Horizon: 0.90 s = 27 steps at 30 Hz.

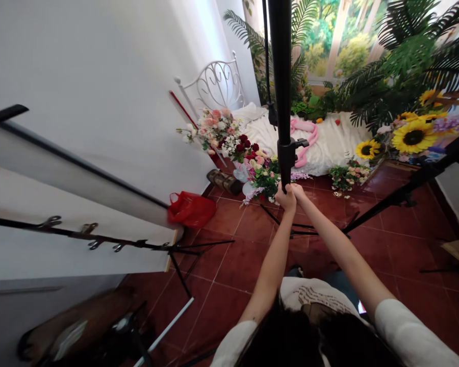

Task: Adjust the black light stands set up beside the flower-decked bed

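A black light stand (282,76) rises upright in front of me, with a clamp collar and knob (290,150) on its pole. Just below that collar, my left hand (286,198) is closed around the pole. My right hand (298,192) grips the same pole from the other side, close against the left one. Some of the fingers are hidden behind the pole and each other. A black cable with an inline switch (272,113) hangs beside the pole. The stand's legs (272,215) spread over the red floor tiles below my hands.
Bouquets (254,165) stand beyond the hands, before a bed with white cloth (329,137). At left are a red plastic bag (193,209) and a clamped backdrop stand (110,232). Another black stand (390,196) slants at right, near sunflowers (413,136). A white tube (168,326) lies low left.
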Motion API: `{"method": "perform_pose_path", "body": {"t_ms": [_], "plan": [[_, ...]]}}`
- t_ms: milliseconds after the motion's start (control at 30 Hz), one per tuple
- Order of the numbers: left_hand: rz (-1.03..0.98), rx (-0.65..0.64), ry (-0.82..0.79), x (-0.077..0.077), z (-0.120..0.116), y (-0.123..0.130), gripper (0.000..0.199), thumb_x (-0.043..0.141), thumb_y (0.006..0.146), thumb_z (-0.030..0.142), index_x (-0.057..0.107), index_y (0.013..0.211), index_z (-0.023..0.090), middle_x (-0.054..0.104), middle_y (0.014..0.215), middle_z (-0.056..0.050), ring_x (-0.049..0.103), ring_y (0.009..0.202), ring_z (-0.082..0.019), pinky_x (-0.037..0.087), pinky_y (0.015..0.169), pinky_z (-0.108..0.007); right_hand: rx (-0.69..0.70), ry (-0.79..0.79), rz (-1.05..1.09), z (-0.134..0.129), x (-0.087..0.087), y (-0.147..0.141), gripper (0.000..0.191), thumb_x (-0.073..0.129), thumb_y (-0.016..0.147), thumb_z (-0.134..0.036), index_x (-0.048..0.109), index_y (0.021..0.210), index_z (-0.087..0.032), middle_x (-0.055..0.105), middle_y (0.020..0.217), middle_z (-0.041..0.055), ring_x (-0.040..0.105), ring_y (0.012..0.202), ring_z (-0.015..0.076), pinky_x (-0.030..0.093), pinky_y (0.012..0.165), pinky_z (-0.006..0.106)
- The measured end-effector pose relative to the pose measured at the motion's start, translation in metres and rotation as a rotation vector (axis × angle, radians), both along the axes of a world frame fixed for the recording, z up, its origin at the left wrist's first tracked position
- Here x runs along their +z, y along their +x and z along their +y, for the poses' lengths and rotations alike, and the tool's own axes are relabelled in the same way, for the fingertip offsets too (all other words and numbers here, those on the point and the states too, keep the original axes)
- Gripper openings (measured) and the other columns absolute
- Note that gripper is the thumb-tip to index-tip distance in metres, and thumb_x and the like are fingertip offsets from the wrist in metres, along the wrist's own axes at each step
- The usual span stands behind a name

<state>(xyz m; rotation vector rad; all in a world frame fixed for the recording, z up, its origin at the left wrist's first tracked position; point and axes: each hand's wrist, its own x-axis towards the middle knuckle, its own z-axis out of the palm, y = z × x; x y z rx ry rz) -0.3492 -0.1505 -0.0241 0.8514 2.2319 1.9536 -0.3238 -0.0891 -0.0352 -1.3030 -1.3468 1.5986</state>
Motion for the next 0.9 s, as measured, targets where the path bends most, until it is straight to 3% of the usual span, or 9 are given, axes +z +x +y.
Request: {"method": "perform_pose_path", "body": {"t_ms": [167, 300, 467, 700, 900], "plan": [[-0.014, -0.007, -0.023, 0.001, 0.000, 0.000, 0.057, 0.029, 0.098, 0.056, 0.067, 0.079, 0.018, 0.060, 0.060, -0.004, 0.057, 0.057, -0.017, 0.037, 0.060, -0.025, 0.002, 0.091, -0.370, 0.003, 0.007, 0.013, 0.023, 0.070, 0.071, -0.039, 0.059, 0.066, -0.020, 0.066, 0.067, 0.0007, 0.065, 0.076, 0.0182, 0.049, 0.071, 0.025], [-0.019, -0.002, -0.013, 0.002, 0.000, 0.001, 0.056, 0.030, 0.098, 0.054, 0.066, 0.077, 0.017, 0.060, 0.059, -0.005, 0.056, 0.055, -0.017, 0.036, 0.058, -0.026, 0.031, 0.133, -0.510, 0.000, 0.015, 0.016, 0.024, 0.068, 0.072, -0.044, 0.064, 0.079, -0.022, 0.073, 0.091, 0.0052, 0.069, 0.095, 0.0232, 0.050, 0.081, 0.028], [-0.017, 0.014, -0.025, 0.005, -0.002, 0.002, 0.053, 0.032, 0.098, 0.051, 0.067, 0.078, 0.017, 0.062, 0.061, -0.006, 0.057, 0.056, -0.016, 0.036, 0.057, -0.025, 0.039, 0.139, -0.568, -0.007, 0.024, 0.018, 0.029, 0.065, 0.077, -0.047, 0.064, 0.089, -0.021, 0.074, 0.102, 0.0089, 0.068, 0.101, 0.0245, 0.050, 0.084, 0.029], [-0.004, -0.006, -0.011, 0.009, -0.004, 0.003, 0.057, 0.033, 0.097, 0.056, 0.067, 0.072, 0.017, 0.062, 0.059, -0.005, 0.058, 0.056, -0.016, 0.038, 0.058, -0.024, 0.101, 0.211, -0.708, -0.018, 0.050, 0.024, 0.041, 0.061, 0.081, -0.059, 0.063, 0.097, -0.021, 0.072, 0.109, 0.0110, 0.066, 0.108, 0.0291, 0.045, 0.094, 0.039], [0.013, 0.024, -0.031, 0.012, -0.004, 0.004, 0.056, 0.035, 0.097, 0.056, 0.068, 0.073, 0.017, 0.064, 0.062, -0.007, 0.060, 0.060, -0.017, 0.037, 0.059, -0.025, 0.096, 0.247, -0.662, -0.019, 0.045, 0.024, 0.032, 0.061, 0.083, -0.050, 0.062, 0.099, -0.022, 0.073, 0.103, 0.0074, 0.067, 0.103, 0.0254, 0.046, 0.092, 0.035]]}}
